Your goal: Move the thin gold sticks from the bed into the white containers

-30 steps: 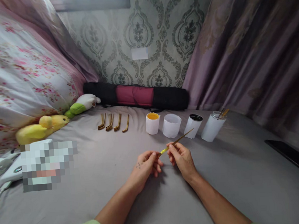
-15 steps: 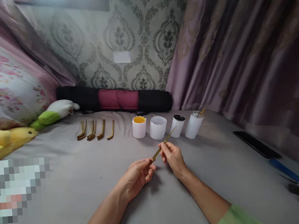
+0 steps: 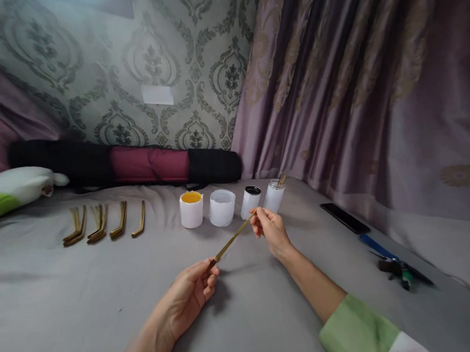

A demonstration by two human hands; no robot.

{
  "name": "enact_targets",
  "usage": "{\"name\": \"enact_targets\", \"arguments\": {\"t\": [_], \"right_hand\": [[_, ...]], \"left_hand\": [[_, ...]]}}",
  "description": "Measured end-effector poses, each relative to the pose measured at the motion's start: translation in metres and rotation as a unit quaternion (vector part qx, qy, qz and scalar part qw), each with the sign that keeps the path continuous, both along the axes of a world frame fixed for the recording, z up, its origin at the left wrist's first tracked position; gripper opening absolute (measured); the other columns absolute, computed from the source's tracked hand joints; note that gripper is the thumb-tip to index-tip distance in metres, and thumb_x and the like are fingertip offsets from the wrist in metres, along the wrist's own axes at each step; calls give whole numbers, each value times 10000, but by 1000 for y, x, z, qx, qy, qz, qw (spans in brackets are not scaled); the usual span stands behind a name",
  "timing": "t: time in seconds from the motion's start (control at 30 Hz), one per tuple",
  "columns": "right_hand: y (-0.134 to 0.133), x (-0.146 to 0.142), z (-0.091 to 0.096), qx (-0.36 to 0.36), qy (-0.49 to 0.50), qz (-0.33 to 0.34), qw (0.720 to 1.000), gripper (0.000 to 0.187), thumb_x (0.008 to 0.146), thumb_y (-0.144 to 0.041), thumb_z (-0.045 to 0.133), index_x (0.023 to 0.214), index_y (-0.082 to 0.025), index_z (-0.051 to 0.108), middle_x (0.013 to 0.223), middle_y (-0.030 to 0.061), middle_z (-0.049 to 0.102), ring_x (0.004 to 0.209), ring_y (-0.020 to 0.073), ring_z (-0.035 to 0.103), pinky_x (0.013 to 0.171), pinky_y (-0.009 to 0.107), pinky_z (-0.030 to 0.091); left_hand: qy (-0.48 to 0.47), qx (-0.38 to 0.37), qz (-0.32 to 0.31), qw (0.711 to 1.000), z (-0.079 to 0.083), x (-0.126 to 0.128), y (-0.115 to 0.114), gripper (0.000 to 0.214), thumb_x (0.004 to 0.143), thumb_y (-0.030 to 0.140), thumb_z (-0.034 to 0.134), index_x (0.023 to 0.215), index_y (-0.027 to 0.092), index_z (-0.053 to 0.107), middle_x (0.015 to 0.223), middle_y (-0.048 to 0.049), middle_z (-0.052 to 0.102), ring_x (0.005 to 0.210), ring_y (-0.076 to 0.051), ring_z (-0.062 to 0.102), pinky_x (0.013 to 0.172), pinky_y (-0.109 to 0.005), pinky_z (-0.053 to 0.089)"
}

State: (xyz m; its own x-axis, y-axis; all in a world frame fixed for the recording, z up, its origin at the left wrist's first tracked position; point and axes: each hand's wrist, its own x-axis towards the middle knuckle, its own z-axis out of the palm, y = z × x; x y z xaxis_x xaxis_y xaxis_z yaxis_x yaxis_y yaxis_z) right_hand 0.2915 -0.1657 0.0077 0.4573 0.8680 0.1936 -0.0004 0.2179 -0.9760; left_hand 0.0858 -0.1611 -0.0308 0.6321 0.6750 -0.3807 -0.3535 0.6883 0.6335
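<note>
My right hand pinches the upper end of a thin gold straw, held slanted over the grey bedsheet. My left hand rests on the sheet with its fingers curled at the straw's lower end, touching the tip. Behind my hands stand a white cup of yellow liquid, a white cup, a cup with a dark top and a clear glass with a stick in it.
Several bent gold straws lie in a row at the left. A black and maroon roll lies along the wall. A plush toy is at far left. A phone, blue pen and keys lie at right beside the curtain.
The view has swung right, bringing the phone, pen and keys in. My hands have drawn apart, the right rising toward the cups with the straw, the left sliding to its lower tip.
</note>
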Motion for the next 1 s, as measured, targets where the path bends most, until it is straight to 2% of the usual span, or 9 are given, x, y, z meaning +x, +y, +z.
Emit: {"name": "enact_targets", "arguments": {"t": [0.2, 0.4, 0.63, 0.8, 1.0], "right_hand": [[-6, 12, 6, -25, 20, 2, 1000, 310, 690, -452, 525, 768, -154, 548, 591, -32, 516, 407, 42, 422, 353, 172, 301], [-8, 12, 8, -38, 58, 22, 997, 296, 673, -430, 553, 768, -149, 550, 605, -28, 529, 419, 37, 427, 365, 167, 307], [-8, 12, 12, -56, 54, 25, 997, 298, 660, -428, 564, 747, -144, 542, 599, -28, 526, 404, 33, 424, 360, 164, 309], [-8, 16, 15, -50, 46, 20, 997, 281, 668, -409, 562, 741, -138, 539, 594, -23, 524, 410, 36, 424, 357, 162, 314], [-14, 34, 29, -32, 38, 0, 999, 266, 669, -389, 574, 753, -138, 548, 599, -18, 525, 428, 41, 437, 362, 162, 320]], "left_hand": [[-3, 2, 4, 1000, -2, -1, 0, 182, 727, 163, 551, 898, 104, 530, 699, -31, 550, 505, -43, 477, 462, -150, 426], [6, 2, 2, 1000, 0, -2, -1, 146, 727, 158, 552, 863, 106, 537, 691, -28, 559, 497, -39, 489, 460, -144, 434], [11, 4, 2, 1000, -1, 0, -2, 142, 729, 150, 552, 862, 104, 537, 706, -37, 567, 502, -39, 491, 465, -145, 443], [5, -3, -1, 1000, 2, 0, -1, 185, 728, 195, 562, 886, 102, 541, 710, -36, 556, 497, -38, 476, 453, -149, 436], [12, -25, 7, 1000, 4, -2, 1, 249, 705, 181, 587, 933, 86, 550, 730, -33, 537, 536, -43, 486, 482, -155, 447]]}}
